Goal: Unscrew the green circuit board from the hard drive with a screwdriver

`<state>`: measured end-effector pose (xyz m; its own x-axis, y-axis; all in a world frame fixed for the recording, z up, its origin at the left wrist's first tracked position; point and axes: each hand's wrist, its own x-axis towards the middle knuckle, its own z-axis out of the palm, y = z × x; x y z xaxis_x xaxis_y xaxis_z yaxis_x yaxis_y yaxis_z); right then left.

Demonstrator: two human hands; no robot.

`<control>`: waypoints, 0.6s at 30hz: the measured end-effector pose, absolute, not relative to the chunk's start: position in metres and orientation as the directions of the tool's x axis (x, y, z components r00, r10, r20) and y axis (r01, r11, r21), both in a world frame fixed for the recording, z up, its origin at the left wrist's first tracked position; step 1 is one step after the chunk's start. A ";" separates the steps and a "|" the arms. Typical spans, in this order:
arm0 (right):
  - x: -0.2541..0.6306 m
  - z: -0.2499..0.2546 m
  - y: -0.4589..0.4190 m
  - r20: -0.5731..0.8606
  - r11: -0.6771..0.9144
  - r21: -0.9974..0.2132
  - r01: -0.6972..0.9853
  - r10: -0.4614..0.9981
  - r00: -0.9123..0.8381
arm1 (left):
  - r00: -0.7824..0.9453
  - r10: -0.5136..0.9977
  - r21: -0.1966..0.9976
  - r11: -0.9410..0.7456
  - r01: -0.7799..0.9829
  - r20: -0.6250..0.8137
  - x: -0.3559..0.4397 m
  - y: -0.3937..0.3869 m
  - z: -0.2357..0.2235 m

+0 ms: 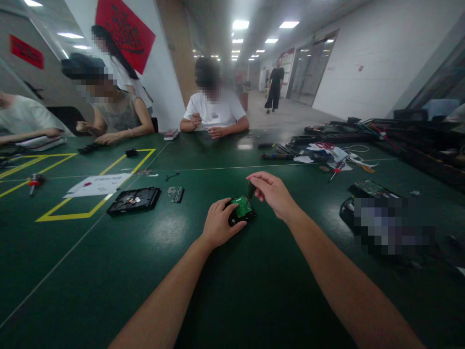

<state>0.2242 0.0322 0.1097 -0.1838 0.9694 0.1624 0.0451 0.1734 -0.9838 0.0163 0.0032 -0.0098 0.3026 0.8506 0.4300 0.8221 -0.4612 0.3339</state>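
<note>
On the green table, a small black hard drive [242, 207] lies with its green circuit board facing up. My left hand [218, 220] grips it from the left, fingers over the far edge and thumb along the near edge. My right hand [271, 194] pinches the dark handle of a screwdriver [250, 189], held nearly upright. Its tip points down at the board; whether it sits on a screw is too small to tell. Left of my hands lie a loose circuit board [176, 194] and a black plastic casing [133, 200] with small bits inside.
A white paper [100, 185] with small parts lies by yellow tape lines. One red screwdriver [34, 182] is at far left, another red-handled screwdriver [337, 168] at right. Cables and tools pile up at back right, near an electronic unit [374, 188]. Several people sit or stand beyond.
</note>
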 end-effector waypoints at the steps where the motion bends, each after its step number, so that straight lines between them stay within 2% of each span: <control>1: 0.224 0.110 0.032 0.154 0.166 -0.985 0.042 0.968 -0.200 | 0.302 0.850 0.334 -0.462 0.822 0.431 0.016 0.003 -0.009; 5: 0.224 0.112 0.028 0.149 0.163 -0.986 0.031 0.955 -0.257 | 0.301 0.848 0.332 -0.462 0.822 0.436 0.017 0.002 -0.008; 13: 0.218 0.108 0.024 0.167 0.186 -0.980 0.070 0.963 -0.212 | 0.300 0.850 0.335 -0.460 0.822 0.433 0.016 0.003 -0.009; 18: 0.220 0.109 0.025 0.174 0.204 -0.975 0.085 0.946 -0.275 | 0.295 0.847 0.348 -0.465 0.814 0.442 0.016 0.003 -0.010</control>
